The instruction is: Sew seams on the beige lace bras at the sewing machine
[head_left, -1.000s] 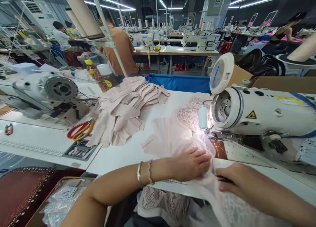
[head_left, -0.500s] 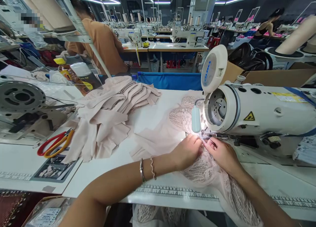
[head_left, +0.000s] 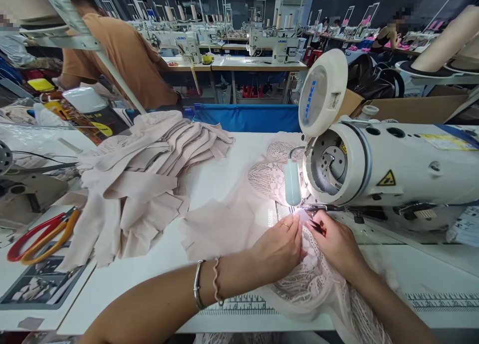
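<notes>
Pale pink lace fabric [head_left: 299, 279] lies across the table under the sewing machine [head_left: 407, 164], its lower end hanging over the front edge. My left hand [head_left: 282, 246] pinches the fabric's edge just in front of the needle area, fingers closed. Close beside it, my right hand [head_left: 339, 241] is closed around small thread snips [head_left: 317, 227] with dark pointed tips and a reddish part; the tips point toward the fabric at my left fingertips. A pale green lamp [head_left: 292, 183] lights this spot. The exact grip under my fingers is partly hidden.
To the left lies a heap of beige cut pieces [head_left: 149, 169], with red and orange-handled scissors [head_left: 45, 236] beside it. Bottles [head_left: 93, 112] stand behind. A printed ruler [head_left: 243, 305] runs along the front edge. A co-worker [head_left: 116, 59] sits beyond the table.
My hands and the fabric edge have come slightly toward me, away from the needle. The snips in my right hand show more clearly. The view has shifted right.
</notes>
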Available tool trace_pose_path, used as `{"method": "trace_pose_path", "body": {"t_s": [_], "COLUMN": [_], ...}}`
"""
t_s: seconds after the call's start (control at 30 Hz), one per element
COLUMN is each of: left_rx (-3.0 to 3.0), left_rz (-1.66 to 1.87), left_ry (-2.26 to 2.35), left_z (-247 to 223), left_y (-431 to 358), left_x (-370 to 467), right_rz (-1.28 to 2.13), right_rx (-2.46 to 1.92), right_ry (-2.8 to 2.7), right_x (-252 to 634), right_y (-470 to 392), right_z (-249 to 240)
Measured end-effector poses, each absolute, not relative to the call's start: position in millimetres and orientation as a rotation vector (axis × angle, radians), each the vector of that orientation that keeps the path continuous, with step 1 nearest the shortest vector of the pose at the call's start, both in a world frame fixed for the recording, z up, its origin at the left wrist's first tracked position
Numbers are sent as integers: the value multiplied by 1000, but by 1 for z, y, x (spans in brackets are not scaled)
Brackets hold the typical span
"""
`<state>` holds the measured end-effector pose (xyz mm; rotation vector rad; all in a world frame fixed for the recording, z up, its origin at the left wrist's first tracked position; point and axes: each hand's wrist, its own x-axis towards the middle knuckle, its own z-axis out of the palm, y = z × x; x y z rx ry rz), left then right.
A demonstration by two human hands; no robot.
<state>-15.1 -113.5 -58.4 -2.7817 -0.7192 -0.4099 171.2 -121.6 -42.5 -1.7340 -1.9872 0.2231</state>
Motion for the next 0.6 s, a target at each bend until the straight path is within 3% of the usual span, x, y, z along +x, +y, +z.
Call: {"method": "trace_pose_path", "body": {"t_s": [0.37,0.6], "left_rx": [-3014,-2993], "left_rz": [-465,-444], "left_ry": [-896,-932], "left_z": [-40,-43], "left_y": [-103,-103], "left_x": [-21,-23], "right_rz": [-235,-246], "right_rx": [-1420,-1491], "right_ry": [-2321,-2300], "right_x": [172,173], "right_y": [-134,-132], "right_z": [-58,-60]}}
